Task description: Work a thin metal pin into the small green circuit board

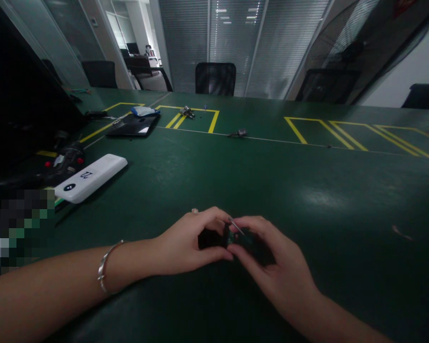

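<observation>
Close above the near part of the table, my left hand (195,240) and my right hand (277,257) meet at the fingertips. Between them is a small dark green piece (233,237), like a bit of circuit board, pinched by both hands. A thin metal pin (236,226) slants across its top edge, next to the fingertips. The fingers and dim light hide most of the piece, so its full shape cannot be made out. A silver bracelet (102,269) circles my left wrist.
The green table (200,171) carries yellow tape outlines. At left lie a white power-bank-like block (93,177), a black device with red knobs (66,155) and a black flat case (136,126). Farther back are a small metal-and-dark part (240,133) and a metal cluster (188,112). Chairs (215,78) stand behind.
</observation>
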The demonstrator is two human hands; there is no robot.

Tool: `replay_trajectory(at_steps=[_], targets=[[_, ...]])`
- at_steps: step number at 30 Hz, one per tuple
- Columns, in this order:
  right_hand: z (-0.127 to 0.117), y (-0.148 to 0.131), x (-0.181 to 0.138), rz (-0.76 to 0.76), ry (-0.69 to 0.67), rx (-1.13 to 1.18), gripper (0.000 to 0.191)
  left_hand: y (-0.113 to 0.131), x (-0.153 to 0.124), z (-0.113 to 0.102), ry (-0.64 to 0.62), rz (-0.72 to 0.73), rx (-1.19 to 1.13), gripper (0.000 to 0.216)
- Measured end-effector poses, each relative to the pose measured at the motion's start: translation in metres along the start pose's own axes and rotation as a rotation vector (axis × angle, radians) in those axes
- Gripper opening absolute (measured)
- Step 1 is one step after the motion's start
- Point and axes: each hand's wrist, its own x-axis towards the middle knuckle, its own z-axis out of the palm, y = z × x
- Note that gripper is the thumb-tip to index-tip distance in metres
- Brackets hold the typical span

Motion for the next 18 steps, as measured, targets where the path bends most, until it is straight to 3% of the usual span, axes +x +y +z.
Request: replay_trajectory(at_steps=[5,18], targets=[[0.0003,-0.0003,0.0002,-0.018,0.006,0.005,0.034,0.0007,-0.0014,0.0009,0.002,-0.019,-0.113,0.026],[-0.0012,-0.0011,0.0004,-0.093,0.016,-0.001,0.034,-0.0005,-0.0019,-0.0013,0.051,0.004,0.019,0.025]])
